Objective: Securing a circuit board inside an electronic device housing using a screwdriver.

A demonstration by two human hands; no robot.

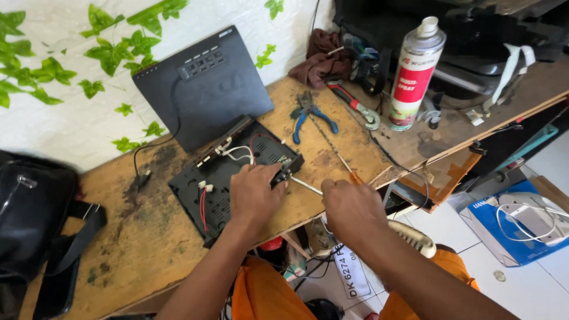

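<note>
- The right hand, nearest the camera, is closed around a screwdriver, tip at the case's corner.
- The left hand presses down on the opened black case on the wooden bench; fingers curled on its edge.
- Cover already off; wires exposed, inside work unfinished.

Pliers lie right of the opened case, spray can farther right.

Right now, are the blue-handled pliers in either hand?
No, the blue-handled pliers lie on the worn wooden bench, beyond the left hand and right hand.
</note>
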